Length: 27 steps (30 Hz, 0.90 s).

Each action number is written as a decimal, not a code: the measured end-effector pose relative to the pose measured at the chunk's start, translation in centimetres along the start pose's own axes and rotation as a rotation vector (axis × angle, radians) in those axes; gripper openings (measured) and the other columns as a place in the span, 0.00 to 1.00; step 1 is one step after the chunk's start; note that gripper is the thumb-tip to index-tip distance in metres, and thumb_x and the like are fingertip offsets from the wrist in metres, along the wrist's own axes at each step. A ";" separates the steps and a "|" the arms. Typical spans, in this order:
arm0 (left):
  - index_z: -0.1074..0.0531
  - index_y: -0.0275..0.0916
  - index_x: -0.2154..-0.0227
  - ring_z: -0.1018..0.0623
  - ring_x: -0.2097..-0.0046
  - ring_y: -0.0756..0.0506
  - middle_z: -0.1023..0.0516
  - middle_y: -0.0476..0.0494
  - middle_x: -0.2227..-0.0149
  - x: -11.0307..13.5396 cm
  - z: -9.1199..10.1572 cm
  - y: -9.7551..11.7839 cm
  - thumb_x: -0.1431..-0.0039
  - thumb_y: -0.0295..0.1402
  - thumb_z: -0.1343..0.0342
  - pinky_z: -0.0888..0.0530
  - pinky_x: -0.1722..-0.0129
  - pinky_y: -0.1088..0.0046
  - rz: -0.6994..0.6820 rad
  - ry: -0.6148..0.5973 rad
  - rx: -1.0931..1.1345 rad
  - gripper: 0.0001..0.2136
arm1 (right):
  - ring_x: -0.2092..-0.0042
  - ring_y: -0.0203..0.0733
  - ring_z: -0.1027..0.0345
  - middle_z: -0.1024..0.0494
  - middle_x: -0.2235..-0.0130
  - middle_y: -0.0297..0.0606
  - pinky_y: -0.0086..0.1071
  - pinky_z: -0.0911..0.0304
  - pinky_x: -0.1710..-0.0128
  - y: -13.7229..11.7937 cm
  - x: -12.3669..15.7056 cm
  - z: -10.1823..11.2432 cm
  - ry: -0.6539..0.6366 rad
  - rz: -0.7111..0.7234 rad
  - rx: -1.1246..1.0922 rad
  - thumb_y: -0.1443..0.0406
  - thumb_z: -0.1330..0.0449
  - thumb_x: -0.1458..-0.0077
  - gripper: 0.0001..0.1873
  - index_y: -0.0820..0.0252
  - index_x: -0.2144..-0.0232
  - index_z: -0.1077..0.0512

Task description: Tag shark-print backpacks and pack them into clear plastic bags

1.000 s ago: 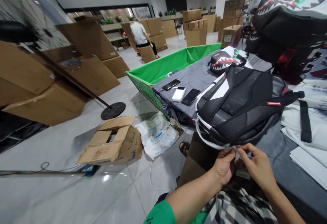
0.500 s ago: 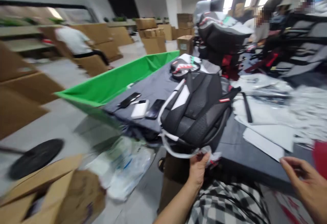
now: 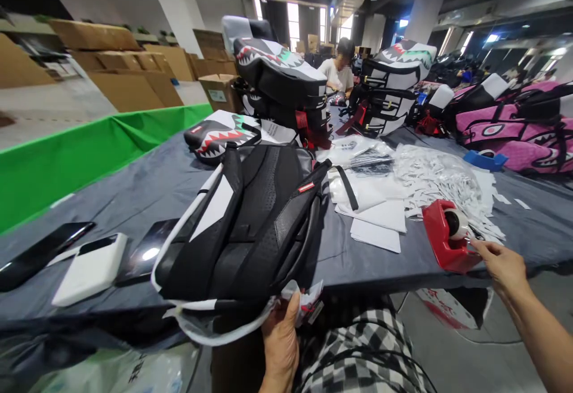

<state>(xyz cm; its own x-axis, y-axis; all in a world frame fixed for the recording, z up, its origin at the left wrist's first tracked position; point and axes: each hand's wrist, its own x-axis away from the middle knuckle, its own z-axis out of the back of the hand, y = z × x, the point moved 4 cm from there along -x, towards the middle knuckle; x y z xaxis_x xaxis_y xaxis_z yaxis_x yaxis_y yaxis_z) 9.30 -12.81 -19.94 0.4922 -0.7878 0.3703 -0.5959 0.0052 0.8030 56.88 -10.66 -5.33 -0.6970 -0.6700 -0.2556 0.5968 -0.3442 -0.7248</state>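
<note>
Backpack [image 3: 253, 220] lies straps-up at the table edge [image 3: 358, 270], red tape dispenser [image 3: 436, 235] to its right. Right hand [image 3: 505, 264] is at the dispenser's front, grip on tape [image 3: 462, 224] unclear; left hand [image 3: 281, 339] pinches clear plastic [image 3: 290, 287], best held steady.

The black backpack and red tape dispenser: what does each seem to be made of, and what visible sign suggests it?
Black backpack: probably imitation leather or coated fabric, semi-matt, from its soft sheen.
Red tape dispenser: likely hard plastic, smooth, judging by its even colour and rigid moulded shape.
</note>
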 end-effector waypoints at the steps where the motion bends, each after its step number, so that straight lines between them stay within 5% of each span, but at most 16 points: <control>1: 0.20 0.37 0.67 0.16 0.67 0.45 0.16 0.48 0.68 0.0 0.0 0.0 0.72 0.46 0.21 0.16 0.65 0.71 0.003 0.005 0.005 0.28 | 0.71 0.48 0.31 0.23 0.76 0.44 0.39 0.42 0.71 -0.1 0.4 0.4 0.014 -0.016 -0.003 0.49 0.36 0.56 0.19 0.59 0.79 0.25; 5: 0.22 0.38 0.65 0.16 0.66 0.46 0.16 0.49 0.66 0.2 0.0 0.2 0.70 0.46 0.21 0.16 0.63 0.69 -0.017 0.003 -0.010 0.28 | 0.70 0.44 0.33 0.24 0.73 0.42 0.36 0.44 0.74 0.7 2.9 1.6 0.010 -0.166 -0.163 0.52 0.32 0.58 0.16 0.58 0.74 0.23; 8: 0.23 0.38 0.64 0.16 0.65 0.45 0.16 0.49 0.65 0.2 -0.1 0.3 0.69 0.48 0.22 0.16 0.60 0.64 -0.025 -0.009 -0.036 0.29 | 0.76 0.37 0.40 0.31 0.78 0.35 0.29 0.47 0.81 2.0 5.4 0.3 -0.023 -0.326 -0.477 0.48 0.31 0.68 0.22 0.54 0.77 0.31; 12: 0.24 0.38 0.64 0.16 0.64 0.43 0.17 0.49 0.65 0.3 -0.4 0.1 0.67 0.48 0.22 0.18 0.56 0.64 -0.022 -0.001 -0.042 0.28 | 0.81 0.27 0.59 0.49 0.81 0.22 0.23 0.58 0.87 0.6 9.5 -5.2 -0.253 -0.347 -0.669 0.43 0.29 0.76 0.33 0.52 0.80 0.44; 15: 0.23 0.39 0.64 0.16 0.63 0.43 0.16 0.48 0.65 0.8 -0.6 0.1 0.66 0.46 0.22 0.20 0.55 0.64 -0.039 0.021 -0.007 0.26 | 0.81 0.27 0.64 0.50 0.80 0.22 0.23 0.59 0.88 -4.2 14.8 -10.6 -0.645 -0.330 -0.790 0.41 0.31 0.61 0.31 0.53 0.78 0.43; 17: 0.22 0.39 0.65 0.17 0.62 0.43 0.16 0.46 0.65 1.1 -0.8 0.1 0.65 0.45 0.23 0.22 0.53 0.64 -0.052 0.020 0.008 0.25 | 0.81 0.29 0.58 0.46 0.80 0.24 0.24 0.54 0.86 -8.9 18.4 -13.1 -0.947 -0.165 -0.777 0.42 0.36 0.48 0.27 0.55 0.76 0.37; 20: 0.21 0.37 0.67 0.18 0.62 0.43 0.17 0.45 0.66 1.2 -1.5 0.4 0.61 0.46 0.24 0.24 0.52 0.64 -0.067 -0.068 0.015 0.22 | 0.75 0.34 0.41 0.33 0.77 0.31 0.28 0.39 0.76 -15.4 21.4 -15.1 -1.193 0.401 -0.591 0.43 0.40 0.42 0.24 0.57 0.74 0.29; 23: 0.21 0.36 0.68 0.20 0.62 0.44 0.17 0.44 0.66 1.3 -2.2 1.1 0.56 0.47 0.26 0.25 0.52 0.64 -0.123 -0.163 0.037 0.20 | 0.72 0.37 0.34 0.27 0.74 0.33 0.29 0.36 0.71 -19.1 22.3 -17.5 -1.226 0.861 -0.452 0.45 0.44 0.37 0.23 0.55 0.72 0.27; 27: 0.21 0.36 0.67 0.20 0.60 0.41 0.18 0.41 0.64 1.6 -2.3 1.3 0.56 0.51 0.27 0.26 0.50 0.62 -0.136 -0.162 0.020 0.22 | 0.73 0.36 0.32 0.26 0.73 0.31 0.28 0.37 0.72 -19.9 22.3 -20.2 -1.081 1.152 -0.357 0.49 0.49 0.32 0.20 0.53 0.69 0.28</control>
<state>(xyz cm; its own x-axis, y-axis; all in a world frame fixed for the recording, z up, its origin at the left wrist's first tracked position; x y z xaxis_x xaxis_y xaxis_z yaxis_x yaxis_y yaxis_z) 10.74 -12.61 -17.21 0.4618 -0.8690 0.1779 -0.5443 -0.1192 0.8304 21.39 -5.46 -9.52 0.7140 -0.6297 -0.3063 0.3518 0.7007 -0.6207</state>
